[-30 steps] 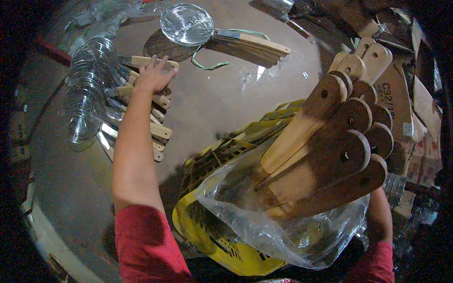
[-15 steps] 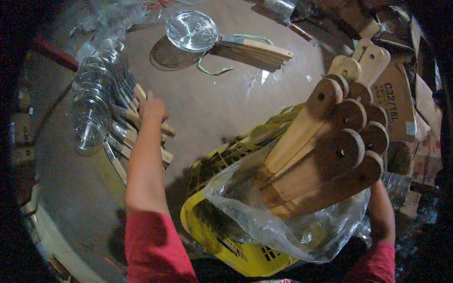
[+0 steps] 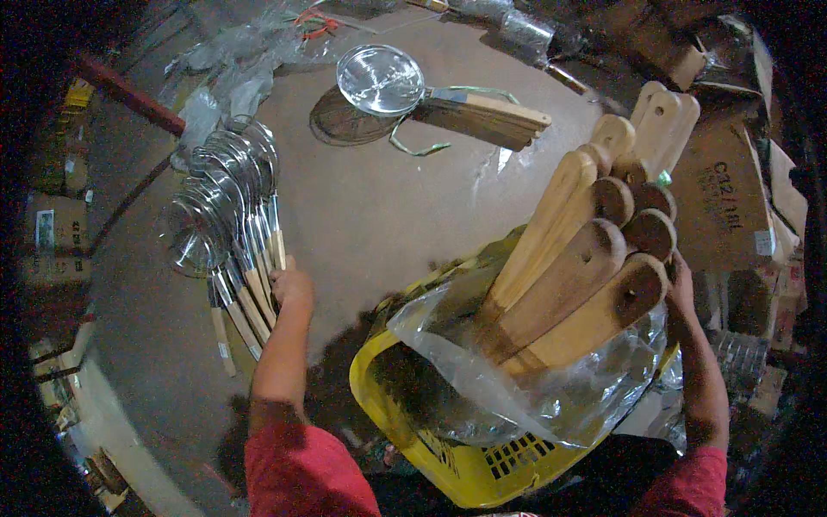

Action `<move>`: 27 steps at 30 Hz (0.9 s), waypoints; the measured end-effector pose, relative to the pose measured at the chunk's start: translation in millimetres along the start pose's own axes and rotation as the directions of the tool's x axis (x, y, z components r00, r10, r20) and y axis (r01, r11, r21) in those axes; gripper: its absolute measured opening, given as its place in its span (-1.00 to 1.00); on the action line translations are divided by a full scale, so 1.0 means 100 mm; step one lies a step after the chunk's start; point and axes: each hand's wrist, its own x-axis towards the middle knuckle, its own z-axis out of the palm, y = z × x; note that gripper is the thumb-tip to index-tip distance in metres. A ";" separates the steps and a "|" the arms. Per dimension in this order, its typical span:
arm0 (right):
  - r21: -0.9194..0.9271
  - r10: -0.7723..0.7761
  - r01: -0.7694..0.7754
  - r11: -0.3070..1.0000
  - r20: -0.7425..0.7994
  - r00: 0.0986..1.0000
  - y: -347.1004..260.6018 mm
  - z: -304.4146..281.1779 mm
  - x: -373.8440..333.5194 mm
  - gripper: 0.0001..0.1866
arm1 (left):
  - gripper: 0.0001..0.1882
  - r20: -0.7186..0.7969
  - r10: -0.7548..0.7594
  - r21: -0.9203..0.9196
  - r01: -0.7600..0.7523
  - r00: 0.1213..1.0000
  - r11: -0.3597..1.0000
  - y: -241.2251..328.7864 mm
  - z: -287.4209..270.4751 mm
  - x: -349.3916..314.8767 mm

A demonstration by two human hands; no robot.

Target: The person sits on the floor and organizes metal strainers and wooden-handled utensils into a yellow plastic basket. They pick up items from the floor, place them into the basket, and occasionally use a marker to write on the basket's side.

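On the left, several wire strainers point(image 3: 228, 177) with metal necks and wooden handles lie fanned together on the grey surface. My left hand point(image 3: 293, 289) is closed round some of their handle ends. At the right, a yellow plastic basket point(image 3: 366, 370) lined with a clear plastic bag point(image 3: 517, 414) holds several flat wooden paddles point(image 3: 560, 267), standing tilted with their rounded, holed ends up. My right hand point(image 3: 681, 289) is against the outer side of the paddles; its fingers are partly hidden behind them, so its grip does not show.
A bundle of strainers point(image 3: 379, 80) with green cord point(image 3: 422, 151) lies at the back middle. Crumpled clear plastic point(image 3: 245, 65) sits at the back left. Cardboard boxes point(image 3: 715, 189) stand along the right and at the left edge. A dark red bar point(image 3: 129, 95) is at upper left.
The strainers' handles have swung to point more toward me, and lie closer together under my left hand. My right hand has moved up along the paddles. The whole view has shifted slightly.
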 end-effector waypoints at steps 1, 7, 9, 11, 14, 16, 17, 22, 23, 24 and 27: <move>0.046 -0.011 0.010 0.999 0.005 1.000 0.04 -0.02 0.00 -0.25 | -0.60 -0.001 0.047 0.106 -0.046 0.999 0.993 -0.10 0.07 -0.08; 0.050 0.022 -0.026 0.998 0.095 0.995 0.06 0.00 0.22 -0.30 | -0.65 0.037 0.261 0.522 -0.241 0.965 0.818 -0.63 0.33 -0.36; 0.054 0.006 -0.010 0.999 0.074 0.997 -0.05 0.10 0.51 -0.30 | -0.62 0.050 0.132 0.372 -0.141 0.990 0.917 -0.68 0.31 -0.26; -0.009 0.095 -0.094 0.996 0.075 0.993 -0.19 0.21 0.79 -0.29 | -0.60 0.054 0.027 0.147 -0.035 0.998 0.989 -0.74 0.30 -0.19; 0.044 -0.029 0.027 0.999 0.048 0.998 -0.36 0.31 1.01 -0.30 | -0.61 0.092 -0.042 -0.096 0.051 0.995 0.994 -0.89 0.39 -0.37; 0.138 0.046 -0.055 0.989 0.069 0.997 -0.44 0.29 0.97 -0.31 | -0.61 0.113 -0.042 -0.167 0.061 0.993 0.984 -1.01 0.49 -0.65; 0.177 0.129 -0.140 0.974 0.074 0.989 -0.46 0.27 0.95 -0.31 | -0.61 0.118 -0.037 -0.197 0.059 0.992 0.979 -1.06 0.52 -0.79; 0.123 0.070 -0.078 0.989 0.069 0.995 -0.44 0.17 0.83 -0.32 | -0.62 0.130 0.035 -0.271 0.001 0.991 0.963 -1.09 0.15 -1.39; 0.104 0.043 -0.048 0.993 0.047 0.998 -0.41 0.17 0.81 -0.32 | -0.62 0.064 0.075 -0.281 -0.054 0.995 0.958 -1.07 -0.02 -1.47; 0.016 0.027 -0.028 0.999 0.052 0.998 -0.38 0.17 0.81 -0.33 | -0.62 0.134 0.146 -0.186 -0.120 0.980 0.975 -1.08 -0.23 -1.52; 0.030 0.014 -0.015 0.999 0.019 1.000 -0.30 0.19 0.84 -0.38 | -0.66 0.011 0.249 -0.141 -0.245 0.968 0.959 -1.26 -0.89 -1.53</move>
